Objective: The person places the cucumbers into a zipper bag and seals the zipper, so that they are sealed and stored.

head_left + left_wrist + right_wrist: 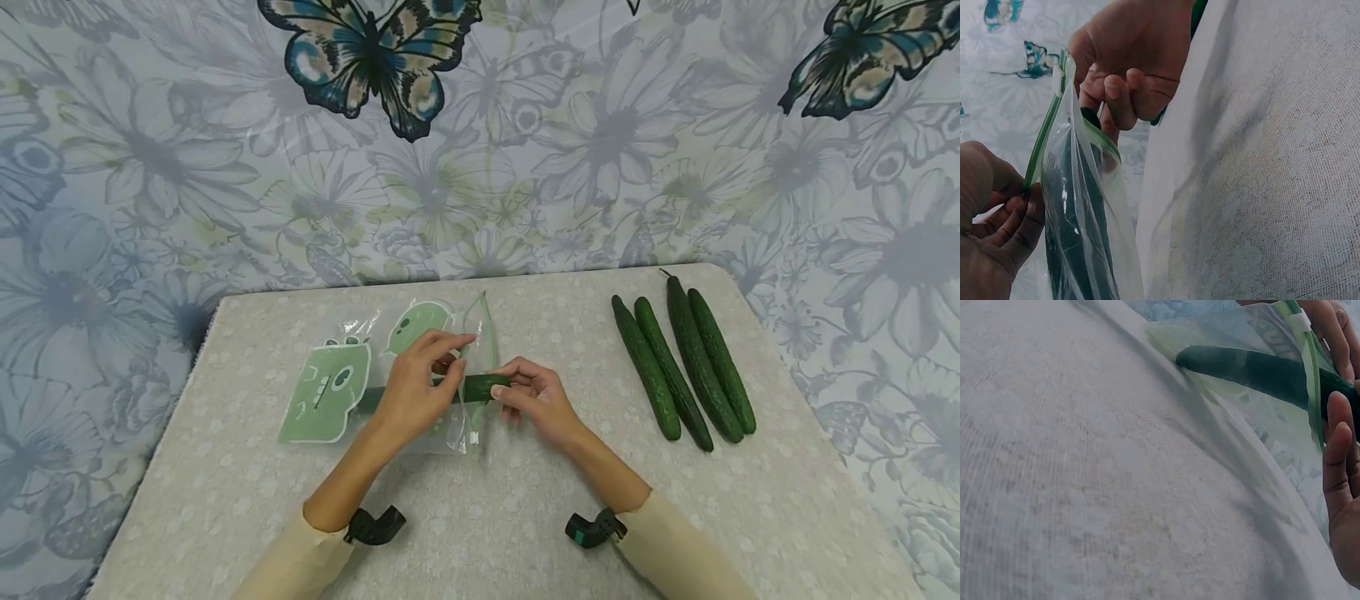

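Note:
A clear zip bag (324, 404) with green cartoon prints and a green zip edge lies on the table, its mouth facing right. One dark green cucumber (480, 388) is most of the way inside it, with the near end sticking out of the mouth. In the left wrist view my left hand (1004, 219) pinches the green zip edge between thumb and fingers, holding the mouth apart. The protruding end of the cucumber is held by the thumb and fingers of my right hand (543, 400). A white slider (1300, 322) sits at one end of the zip.
Several cucumbers (693, 367) lie side by side at the right of the table. The table (517, 517) wears a pale patterned cloth, and a flowered, butterfly-printed backdrop (480, 183) hangs behind its far edge.

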{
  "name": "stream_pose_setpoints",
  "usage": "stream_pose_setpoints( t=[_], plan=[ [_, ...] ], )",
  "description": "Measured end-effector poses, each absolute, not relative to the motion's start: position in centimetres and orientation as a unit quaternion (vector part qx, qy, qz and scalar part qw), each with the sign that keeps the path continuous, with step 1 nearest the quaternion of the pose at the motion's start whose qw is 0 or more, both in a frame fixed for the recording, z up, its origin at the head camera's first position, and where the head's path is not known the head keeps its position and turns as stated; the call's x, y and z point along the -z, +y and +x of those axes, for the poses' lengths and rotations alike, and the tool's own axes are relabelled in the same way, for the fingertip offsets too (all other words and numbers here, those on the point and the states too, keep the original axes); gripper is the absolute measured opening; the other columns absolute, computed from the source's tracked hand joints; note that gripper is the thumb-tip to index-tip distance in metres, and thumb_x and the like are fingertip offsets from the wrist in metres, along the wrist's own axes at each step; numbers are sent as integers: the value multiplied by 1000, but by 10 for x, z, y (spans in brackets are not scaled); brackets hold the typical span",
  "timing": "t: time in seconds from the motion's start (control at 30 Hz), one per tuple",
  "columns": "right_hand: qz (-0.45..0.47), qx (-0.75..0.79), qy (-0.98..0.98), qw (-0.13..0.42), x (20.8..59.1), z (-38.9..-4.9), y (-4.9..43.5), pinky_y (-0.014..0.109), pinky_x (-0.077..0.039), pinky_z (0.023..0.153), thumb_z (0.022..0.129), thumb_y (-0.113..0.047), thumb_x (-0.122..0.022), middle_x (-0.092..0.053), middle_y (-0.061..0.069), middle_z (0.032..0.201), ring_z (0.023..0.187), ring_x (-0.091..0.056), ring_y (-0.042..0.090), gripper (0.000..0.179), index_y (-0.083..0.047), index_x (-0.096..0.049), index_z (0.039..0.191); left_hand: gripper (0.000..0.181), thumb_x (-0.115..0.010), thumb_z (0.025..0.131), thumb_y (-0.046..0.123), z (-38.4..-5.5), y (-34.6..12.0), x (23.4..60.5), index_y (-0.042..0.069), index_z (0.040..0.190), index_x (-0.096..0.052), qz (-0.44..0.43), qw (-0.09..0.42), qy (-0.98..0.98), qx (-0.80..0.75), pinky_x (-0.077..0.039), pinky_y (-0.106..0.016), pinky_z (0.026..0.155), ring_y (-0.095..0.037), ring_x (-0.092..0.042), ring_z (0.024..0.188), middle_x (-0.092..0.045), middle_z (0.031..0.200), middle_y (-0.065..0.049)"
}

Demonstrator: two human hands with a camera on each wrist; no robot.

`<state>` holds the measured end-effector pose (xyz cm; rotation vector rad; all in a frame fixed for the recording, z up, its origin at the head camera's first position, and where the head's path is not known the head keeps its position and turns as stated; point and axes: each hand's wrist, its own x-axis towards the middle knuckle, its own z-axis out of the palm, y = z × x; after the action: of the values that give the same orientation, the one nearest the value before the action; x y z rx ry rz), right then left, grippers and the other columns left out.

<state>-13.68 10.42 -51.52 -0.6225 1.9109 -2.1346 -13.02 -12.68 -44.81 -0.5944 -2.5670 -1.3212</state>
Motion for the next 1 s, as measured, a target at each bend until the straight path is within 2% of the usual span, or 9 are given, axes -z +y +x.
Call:
stream_pose_setpoints(
  t=[0.17, 0.37, 0.47, 0.57, 0.67, 0.73, 0.87, 0.93, 1.0],
  plan=[
    [-241, 720, 636, 140, 518, -139, 94, 29, -47, 45, 104, -4, -66, -81, -7, 105, 47, -56, 18, 24, 7, -66, 126, 36, -64, 106, 8, -131, -125, 450, 21, 138, -73, -206, 94, -864, 450, -65, -31, 80, -14, -75, 92, -70, 122, -6],
    [-250, 719, 630, 156, 520, -141, 80, 25, -41, 39, 103, -2, -67, -81, -15, 102, 38, -43, 4, 20, 8, -62, 120, 35, -64, 107, 10, -130, -122, 447, 20, 139, -73, -211, 92, -862, 452, -64, -31, 81, -14, -75, 94, -70, 123, -8],
    [-236, 717, 632, 172, 520, -141, 76, 24, -38, 38, 105, -5, -66, -80, -11, 96, 38, -40, 2, 21, 5, -62, 123, 34, -64, 107, 10, -130, -122, 446, 19, 139, -73, -204, 95, -865, 448, -65, -33, 82, -14, -74, 96, -70, 124, -5],
    [-209, 703, 647, 206, 519, -140, 78, 22, -42, 43, 107, -9, -63, -81, 3, 115, 41, -43, 4, 33, 2, -62, 138, 34, -64, 106, 9, -130, -122, 445, 16, 139, -73, -199, 96, -867, 446, -65, -34, 84, -14, -74, 96, -69, 124, -3],
    [-200, 674, 668, 246, 518, -139, 83, 23, -49, 50, 108, -11, -60, -67, 19, 148, 46, -51, 6, 47, 0, -54, 153, 34, -64, 105, 8, -131, -122, 448, 13, 138, -73, -198, 95, -869, 443, -65, -35, 84, -15, -74, 97, -70, 123, -3],
    [-214, 645, 686, 261, 517, -139, 86, 25, -53, 53, 108, -8, -57, -59, 24, 156, 50, -57, 10, 51, 0, -49, 158, 34, -66, 104, 7, -132, -121, 451, 12, 137, -74, -198, 93, -870, 442, -65, -35, 83, -16, -75, 97, -70, 121, -5],
    [-242, 594, 727, 245, 518, -138, 91, 33, -60, 57, 106, -7, -61, -65, 26, 147, 56, -67, 23, 48, -2, -56, 153, 34, -67, 103, 7, -132, -119, 459, 14, 135, -75, -194, 82, -875, 436, -65, -33, 84, -16, -75, 97, -71, 121, -7],
    [-243, 580, 744, 228, 519, -137, 91, 35, -61, 58, 103, -10, -67, -76, 26, 127, 59, -70, 27, 41, -4, -65, 144, 34, -67, 103, 8, -131, -119, 461, 14, 136, -75, -194, 75, -876, 436, -65, -32, 83, -16, -75, 97, -71, 121, -9],
    [-244, 569, 758, 206, 521, -138, 91, 32, -61, 60, 101, -13, -73, -81, 21, 103, 60, -71, 24, 30, -8, -74, 130, 34, -66, 103, 7, -130, -117, 463, 13, 135, -75, -196, 71, -873, 440, -65, -32, 82, -17, -75, 97, -71, 122, -11]
  ],
)
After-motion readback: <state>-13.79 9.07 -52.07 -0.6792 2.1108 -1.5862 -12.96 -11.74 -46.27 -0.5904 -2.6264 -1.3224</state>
